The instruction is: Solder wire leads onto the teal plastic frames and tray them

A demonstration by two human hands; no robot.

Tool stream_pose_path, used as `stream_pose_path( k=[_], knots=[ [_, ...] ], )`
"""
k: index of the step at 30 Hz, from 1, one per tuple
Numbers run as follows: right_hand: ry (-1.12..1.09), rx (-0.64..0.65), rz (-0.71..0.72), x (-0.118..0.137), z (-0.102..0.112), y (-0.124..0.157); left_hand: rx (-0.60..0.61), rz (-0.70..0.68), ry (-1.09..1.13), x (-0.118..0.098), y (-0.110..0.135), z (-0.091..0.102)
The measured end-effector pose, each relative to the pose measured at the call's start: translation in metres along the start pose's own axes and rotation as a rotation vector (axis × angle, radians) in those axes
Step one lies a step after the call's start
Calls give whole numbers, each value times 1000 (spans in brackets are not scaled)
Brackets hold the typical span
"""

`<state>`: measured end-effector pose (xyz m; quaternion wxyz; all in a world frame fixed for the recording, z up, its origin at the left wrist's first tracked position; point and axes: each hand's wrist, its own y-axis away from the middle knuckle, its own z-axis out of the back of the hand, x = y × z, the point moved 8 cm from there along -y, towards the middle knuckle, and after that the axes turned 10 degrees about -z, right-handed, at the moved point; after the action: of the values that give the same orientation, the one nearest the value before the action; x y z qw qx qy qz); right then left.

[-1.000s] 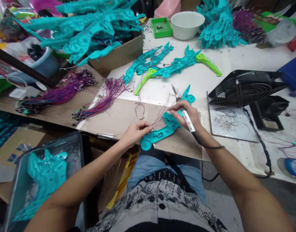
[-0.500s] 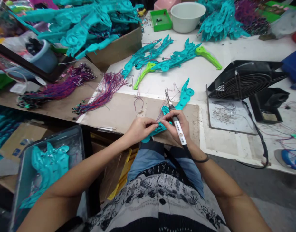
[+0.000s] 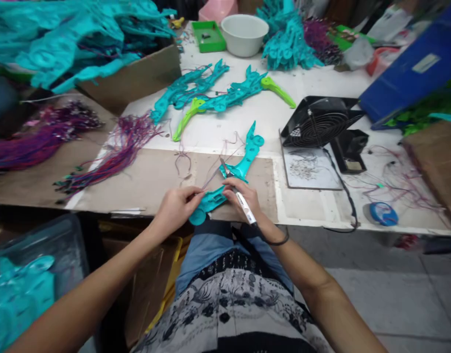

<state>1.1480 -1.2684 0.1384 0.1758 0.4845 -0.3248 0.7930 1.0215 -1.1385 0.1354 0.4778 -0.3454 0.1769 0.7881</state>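
My right hand is closed around a soldering iron, whose metal tip points up and away over a teal plastic part. That long, curved part lies at the table's front edge, with its near end under my hands. My left hand pinches a thin wire at the left of the part's near end. The wire runs up toward the iron's tip. Fine detail at the left fingertips is too small to make out.
Behind lie more teal parts with lime-green pieces. Bundled red and blue wires are at the left. A black fan, a black iron stand and a blue round tin stand right. A blue bin is beyond.
My view has turned to the right. My hands, fingertips close together before, are now apart, the left one drawn away leftward with the wire. The iron stays in my right hand.
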Motion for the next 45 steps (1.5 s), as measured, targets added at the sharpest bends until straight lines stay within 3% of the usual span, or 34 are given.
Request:
stream_pose_path(
  k=[3,8,10,12,18,21,24,26,28,33,35,38,45],
  knots=[
    [132,-132,40,-2,53,14,-9,46,-22,11,11,-8],
    [228,-793,-137,-40,184,44,-153,62,21,11,24,-24],
    [267,-938,-231,-59,217,51,-227,64,16,9,24,-28],
    [311,-957,-282,-73,233,50,-262,82,26,9,20,-33],
    [349,-919,-322,-92,240,48,-230,220,262,10,3,-33],
    [366,-942,-326,-94,240,50,-225,249,277,2,-3,-8],
    [377,-953,-314,-94,241,49,-261,186,185,-14,-8,23],
    [382,-950,-307,-93,241,48,-257,168,194,-22,-10,31],
    [390,-962,-300,-92,241,49,-221,190,289,-24,-13,26],
    [407,-970,-307,-92,243,59,-60,354,567,-14,-15,-14],
    [432,-968,-315,-92,243,63,-35,381,527,-11,-14,-19],
    [461,-961,-314,-92,242,65,-36,344,362,-11,-15,-13],
    [524,-915,-317,-93,240,59,-116,49,-26,-28,-21,18]
  ],
)
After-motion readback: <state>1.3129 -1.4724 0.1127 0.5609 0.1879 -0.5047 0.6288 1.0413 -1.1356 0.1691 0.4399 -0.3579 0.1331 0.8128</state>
